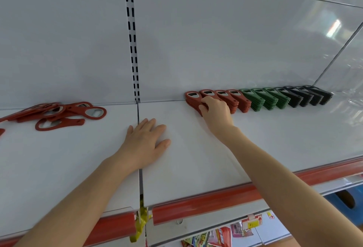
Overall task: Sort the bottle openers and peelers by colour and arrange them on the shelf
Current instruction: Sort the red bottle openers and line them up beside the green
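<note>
1. Fingers of the right hand (215, 109) curl round the front of the leftmost red stack (191, 97) of bottle openers, against the back wall of the shelf (255, 138).
2. Just right of that hand stand further red stacks (238, 100), then green stacks (265, 99), then black stacks (310, 95), side by side.
3. Left hand (146, 140) lies flat and relaxed on the shelf, nearer the front edge, holding nothing.
4. Well to its left lies a loose heap of red openers (64, 112).

A slotted metal upright (132, 31) divides the glossy white back panel (216, 40).
</note>
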Demonstrator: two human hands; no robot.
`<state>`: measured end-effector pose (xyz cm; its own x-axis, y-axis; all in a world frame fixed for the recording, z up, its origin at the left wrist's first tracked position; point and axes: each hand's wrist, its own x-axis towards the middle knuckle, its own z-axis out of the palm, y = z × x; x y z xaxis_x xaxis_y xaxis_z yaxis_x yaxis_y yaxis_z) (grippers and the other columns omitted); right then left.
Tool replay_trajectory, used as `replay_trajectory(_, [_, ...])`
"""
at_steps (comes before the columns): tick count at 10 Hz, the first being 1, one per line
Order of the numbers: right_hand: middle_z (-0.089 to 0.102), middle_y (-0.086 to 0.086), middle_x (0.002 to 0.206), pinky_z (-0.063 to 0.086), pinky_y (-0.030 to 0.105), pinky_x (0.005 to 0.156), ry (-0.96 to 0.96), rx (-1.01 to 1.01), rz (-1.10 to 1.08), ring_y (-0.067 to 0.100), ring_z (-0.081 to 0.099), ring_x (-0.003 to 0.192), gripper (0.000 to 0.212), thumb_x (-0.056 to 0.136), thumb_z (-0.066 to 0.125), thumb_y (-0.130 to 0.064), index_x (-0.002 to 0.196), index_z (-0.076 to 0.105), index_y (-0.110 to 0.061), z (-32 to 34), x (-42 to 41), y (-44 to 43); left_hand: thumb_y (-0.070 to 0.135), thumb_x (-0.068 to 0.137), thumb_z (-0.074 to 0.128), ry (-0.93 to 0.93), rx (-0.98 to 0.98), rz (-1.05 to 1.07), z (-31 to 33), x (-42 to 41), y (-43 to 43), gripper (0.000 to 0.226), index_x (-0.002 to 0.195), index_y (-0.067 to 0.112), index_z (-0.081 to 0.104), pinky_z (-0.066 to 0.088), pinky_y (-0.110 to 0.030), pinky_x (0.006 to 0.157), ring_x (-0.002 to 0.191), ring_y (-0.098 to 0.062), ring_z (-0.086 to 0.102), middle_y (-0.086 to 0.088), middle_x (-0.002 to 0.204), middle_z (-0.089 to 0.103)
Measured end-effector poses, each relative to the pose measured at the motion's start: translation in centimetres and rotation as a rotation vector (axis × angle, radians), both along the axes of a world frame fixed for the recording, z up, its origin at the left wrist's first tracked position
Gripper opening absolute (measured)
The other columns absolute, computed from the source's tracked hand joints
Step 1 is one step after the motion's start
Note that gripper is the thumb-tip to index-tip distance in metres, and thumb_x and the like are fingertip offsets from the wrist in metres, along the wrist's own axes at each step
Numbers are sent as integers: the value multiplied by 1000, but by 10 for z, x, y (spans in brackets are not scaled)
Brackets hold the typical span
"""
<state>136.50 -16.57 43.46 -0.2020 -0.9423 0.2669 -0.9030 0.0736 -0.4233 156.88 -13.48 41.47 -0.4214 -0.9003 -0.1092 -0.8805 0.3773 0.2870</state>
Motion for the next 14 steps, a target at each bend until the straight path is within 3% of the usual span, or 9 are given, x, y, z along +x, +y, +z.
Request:
replay_trajectory(2, [65, 17, 105, 45, 39, 81, 5, 3, 10, 35, 57, 98, 24, 94, 48, -15, 108, 61, -1, 0, -1, 0, 45, 97, 29, -7, -1, 0, 1, -1, 0, 52, 145, 28, 20, 3, -42, 115, 144, -19, -2, -1, 157, 4])
replay_trajectory(3, [65, 16, 90, 44, 37, 73, -1, -9, 17, 34, 56, 87, 23, 95, 48, -18, 93, 62, 0, -2, -3, -1, 45, 97, 29, -7, 3, 4, 2, -2, 0, 52, 145, 28, 20, 2, -41, 115, 144, -18, -2, 0, 157, 3])
replay_trajectory(4, [41, 4, 57, 29, 32, 61, -18, -22, 2, 27, 40, 68, 40, 96, 44, -19, 58, 39, -11, -2, -4, 0, 45, 97, 28, -3, 3, 5, 1, -2, 0, 52, 146, 28, 20, 2, -41, 115, 144, -18, -2, 0, 157, 3])
replay_trajectory(5, [29, -2, 53, 24, 29, 60, 2, -8, -10, 24, 34, 66, 47, 97, 42, -20, 54, 25, -18, -2, -4, 0, 45, 97, 29, -4, 3, 6, 1, -1, 0, 52, 145, 28, 20, 2, -41, 115, 144, -18, -2, 0, 157, 3])
replay_trajectory(6, [39, 3, 58, 25, 30, 61, 10, 1, -11, 25, 36, 69, 44, 98, 42, -21, 55, 29, -16, -1, -4, 0, 45, 97, 29, -7, -2, 5, 1, -1, 0, 52, 145, 28, 21, 3, -41, 115, 144, -19, -1, 0, 157, 3])
replay_trajectory(7, [60, 17, 80, 28, 31, 62, 20, -7, -4, 26, 41, 72, 31, 97, 43, -21, 69, 44, -8, 0, -4, -1, 45, 97, 29, -6, -2, 4, 2, -2, 0, 51, 145, 28, 20, 2, -41, 114, 144, -19, -1, -1, 157, 4])
replay_trajectory(8, [65, 18, 89, 38, 36, 68, 13, -23, 1, 32, 52, 79, 25, 94, 46, -18, 82, 58, 0, 0, -4, -2, 45, 97, 29, -10, -12, 3, 2, -2, 0, 52, 145, 27, 21, 3, -41, 115, 144, -19, -1, -1, 157, 4])
replay_trajectory(13, [63, 14, 91, 32, 30, 61, 118, 29, -5, 33, 57, 89, 25, 94, 46, -25, 95, 60, -4, 6, -5, 2, 44, 97, 28, -23, -24, -17, 0, -1, 0, 51, 145, 27, 21, 3, -41, 115, 144, -19, -1, -1, 157, 6])
replay_trajectory(14, [57, 8, 86, 30, 29, 60, 164, 15, 4, 31, 57, 89, 25, 95, 44, -30, 93, 55, -7, 14, -6, 14, 47, 97, 27, -26, -29, -22, 4, 0, 0, 51, 142, 23, 29, 11, -39, 113, 142, -19, 11, -2, 153, 19])
